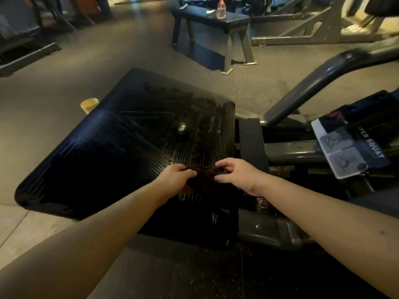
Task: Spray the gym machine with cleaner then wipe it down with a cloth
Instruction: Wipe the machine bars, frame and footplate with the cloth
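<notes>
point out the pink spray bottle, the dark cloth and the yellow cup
pink spray bottle (221,10): head view, on its clear body, standing on the black bench
dark cloth (203,179): head view, bunched middle between both hands
yellow cup (89,105): head view, its side wall

My arms are bare from the bottom edge of the view all the way up to the wrists, with no sleeve showing on either one. My left hand (176,176) wears nothing: no glove, no ring that I can make out, no band at the wrist. My right hand (235,174) is just as plain, nails short and unpainted. One small dark mark sits on my right forearm, near the elbow.
</notes>
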Demonstrator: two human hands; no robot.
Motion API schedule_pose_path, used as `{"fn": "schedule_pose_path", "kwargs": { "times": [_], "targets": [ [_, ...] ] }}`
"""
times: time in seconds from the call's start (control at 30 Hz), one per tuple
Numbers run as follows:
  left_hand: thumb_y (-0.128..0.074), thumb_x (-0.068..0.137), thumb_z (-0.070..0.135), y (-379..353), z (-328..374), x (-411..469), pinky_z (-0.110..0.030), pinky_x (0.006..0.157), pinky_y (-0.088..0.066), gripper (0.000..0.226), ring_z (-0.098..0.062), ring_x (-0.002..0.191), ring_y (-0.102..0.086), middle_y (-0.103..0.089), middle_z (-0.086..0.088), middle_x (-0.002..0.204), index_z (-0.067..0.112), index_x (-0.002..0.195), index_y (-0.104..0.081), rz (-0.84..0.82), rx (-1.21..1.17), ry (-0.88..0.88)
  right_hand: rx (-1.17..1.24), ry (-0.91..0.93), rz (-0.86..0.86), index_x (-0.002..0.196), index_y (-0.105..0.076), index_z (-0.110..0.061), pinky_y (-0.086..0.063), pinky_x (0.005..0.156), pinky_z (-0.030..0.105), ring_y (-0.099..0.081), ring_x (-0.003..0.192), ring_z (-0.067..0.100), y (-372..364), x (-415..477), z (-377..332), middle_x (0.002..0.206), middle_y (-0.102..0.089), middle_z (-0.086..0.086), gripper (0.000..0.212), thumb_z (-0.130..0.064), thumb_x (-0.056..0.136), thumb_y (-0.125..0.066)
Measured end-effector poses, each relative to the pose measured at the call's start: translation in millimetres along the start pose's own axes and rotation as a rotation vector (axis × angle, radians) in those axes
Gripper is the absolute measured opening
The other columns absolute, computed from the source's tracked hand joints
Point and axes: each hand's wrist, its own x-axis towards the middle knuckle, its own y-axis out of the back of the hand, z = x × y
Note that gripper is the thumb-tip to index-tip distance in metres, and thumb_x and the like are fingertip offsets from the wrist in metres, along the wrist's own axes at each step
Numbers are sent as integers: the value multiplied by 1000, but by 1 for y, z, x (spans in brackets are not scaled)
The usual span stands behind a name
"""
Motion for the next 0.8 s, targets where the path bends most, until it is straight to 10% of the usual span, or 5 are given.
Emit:
{"fn": "schedule_pose_path", "kwargs": {
  "times": [0.4,0.5,0.63,0.8],
  "targets": [
    [-78,91,23,42,33,50,-25,65,-56,37,-14,85,-69,-67,-1,102,16,123,-61,32,237,-293,-475,104,343,127,-68,-32,-49,110,40,-58,123,14,-9,35,-67,132,-60,-7,35,-18,96,-71],
    [-76,91,29,55,34,60,-35,89,-57,46,-19,105,-65,-64,-2,115,17,131,-57,34,424,-331,-594,79,303,142,-59,-35,-35,120,39,-44,143,22,-17,53,-68,152,-48,-1,44,-31,99,-67],
    [-70,90,52,72,13,70,-48,118,-29,77,-34,146,-29,-35,-12,157,15,151,-41,170,1354,-365,-752,-21,40,161,-7,-50,0,126,56,18,156,32,-54,82,-20,171,15,-8,69,-49,106,-48],
    [-66,86,68,87,-13,85,-54,120,-21,93,-34,152,-15,-22,-7,165,21,158,-30,115,1401,-186,-828,32,62,161,-4,-48,3,124,59,27,154,27,-86,103,25,170,19,-9,61,-41,111,-36]
  ]
}}
